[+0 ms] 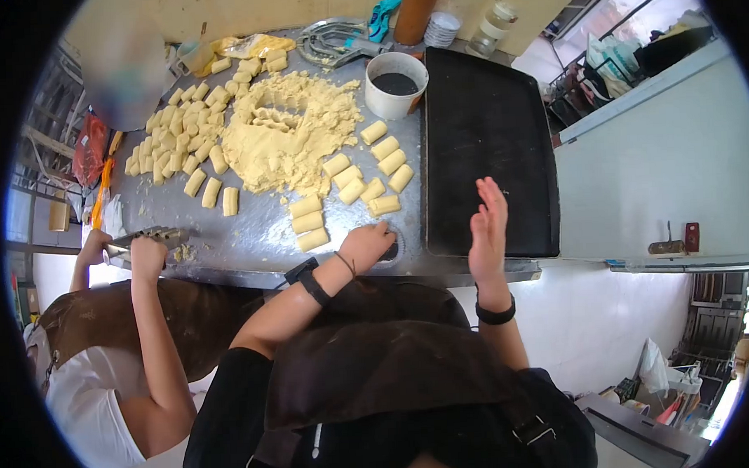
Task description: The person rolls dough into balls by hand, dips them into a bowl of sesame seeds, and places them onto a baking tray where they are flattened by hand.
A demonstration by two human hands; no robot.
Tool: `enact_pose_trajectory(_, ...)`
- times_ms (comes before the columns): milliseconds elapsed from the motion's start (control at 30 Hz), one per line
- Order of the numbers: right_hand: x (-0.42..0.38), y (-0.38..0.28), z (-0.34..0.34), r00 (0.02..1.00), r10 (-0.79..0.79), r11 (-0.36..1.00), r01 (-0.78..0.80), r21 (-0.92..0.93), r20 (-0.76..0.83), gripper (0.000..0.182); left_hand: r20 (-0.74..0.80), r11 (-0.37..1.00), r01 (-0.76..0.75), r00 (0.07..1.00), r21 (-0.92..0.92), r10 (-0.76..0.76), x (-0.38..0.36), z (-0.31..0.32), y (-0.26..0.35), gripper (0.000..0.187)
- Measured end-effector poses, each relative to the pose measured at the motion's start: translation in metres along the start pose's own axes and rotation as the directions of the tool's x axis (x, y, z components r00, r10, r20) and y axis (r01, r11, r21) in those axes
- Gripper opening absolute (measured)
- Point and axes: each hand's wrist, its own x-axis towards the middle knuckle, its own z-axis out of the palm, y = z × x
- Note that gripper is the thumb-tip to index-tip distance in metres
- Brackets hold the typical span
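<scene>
My left hand [365,246] is at the table's front edge with its fingers curled down. Under and beside its fingertips lies a small dark round thing [391,252], mostly covered. My right hand [489,230] is raised over the front part of a black baking tray [486,131], fingers straight and nothing in them. Short cylinders of pale yellow dough [312,239] lie in small groups just beyond my left hand. More dough cylinders [389,162] sit beside the tray. A heap of crumbly yellow dough [280,138] spreads over the middle of the metal table [259,234].
At my left, a co-worker's hands [148,254] hold a metal mould [156,238]. Many dough cylinders [185,125] lie at the far left. A white tub [396,86] with dark contents stands against the tray. Behind it are a metal-framed tool [335,44] and a glass jar [493,29].
</scene>
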Motion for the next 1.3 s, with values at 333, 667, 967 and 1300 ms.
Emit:
enact_pose_trajectory(333,0.015,0.011,0.020,0.759,-0.257,0.932,0.358,-0.054,0.599,0.060,-0.098,0.593,0.089,0.957,-0.800,-0.275,-0.009,-0.051,0.018,0.037)
enact_pose_trajectory(667,0.024,0.060,-0.010,0.885,0.038,0.982,0.053,-0.182,0.464,0.038,0.286,-0.252,0.221,0.923,-0.942,-0.258,0.002,-0.042,0.038,0.040)
enact_pose_trajectory(967,0.007,0.129,0.003,0.854,0.250,0.695,0.170,-0.698,0.456,0.034,0.287,-0.252,0.177,0.807,-0.951,-0.516,-0.045,-0.023,0.006,0.033)
enact_pose_trajectory(1300,0.017,0.148,0.037,0.956,0.038,0.719,0.177,-0.672,0.292,0.061,0.286,-0.237,0.191,0.827,-0.953,-0.484,-0.066,0.000,0.013,0.024)
